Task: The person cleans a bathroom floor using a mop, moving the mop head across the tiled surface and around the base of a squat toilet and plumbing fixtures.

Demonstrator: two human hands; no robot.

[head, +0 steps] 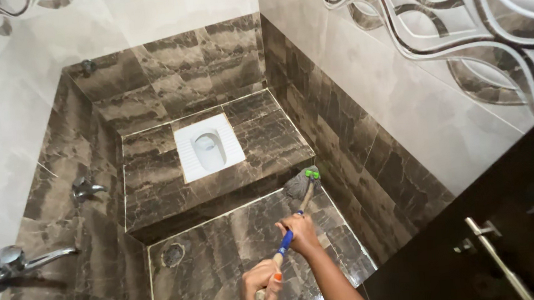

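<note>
Along the left wall three metal taps (18,259) stick out over the brown marbled tiles, one above the other toward the near left corner of the floor. Farther right, a round drain (173,254) sits in the floor (223,236) near its left edge, just below the step. On the raised step (155,184) behind it, a white squat pan (209,147) is set near the middle, closer to the back wall.

Near the bottom edge, the left hand (260,288) wraps the near end of the mop (302,188) handle, fingers (271,280) curled tight around it, orange nail showing. Just beyond and to the right, the right hand (300,233) grips the blue sleeve of the same handle, fingers pressed closed around it. The handle runs up and right to the grey mop head with its green clip, which lies at the far right corner of the floor, touching the foot of the step and close to the right wall.

At the far right, a dark door (479,260) with a metal handle (494,249) stands open
</note>
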